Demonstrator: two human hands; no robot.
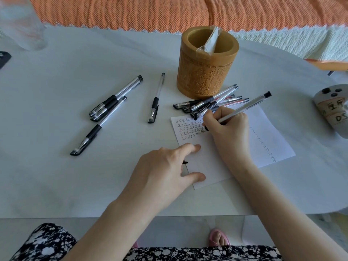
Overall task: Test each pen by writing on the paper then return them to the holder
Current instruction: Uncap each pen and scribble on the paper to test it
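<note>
My right hand [228,127] grips a clear uncapped pen [248,105], its tip on the white paper [267,140] beside rows of written characters [189,129]. My left hand [165,170] rests on the paper's lower left corner, fingers spread, with a small black pen cap [185,162] showing under them. The carved bamboo holder [206,63] stands behind the paper with a plastic wrapper [210,41] in it. A heap of capped pens [209,103] lies at its foot. Three pens [111,102] lie to the left, one single pen [156,97] in the middle.
The white table's front edge [169,216] runs just above my lap. An orange woven cloth [169,12] lies along the back. A grey stand with labels [333,110] sits at the right edge, and a dark object [3,58] at the far left.
</note>
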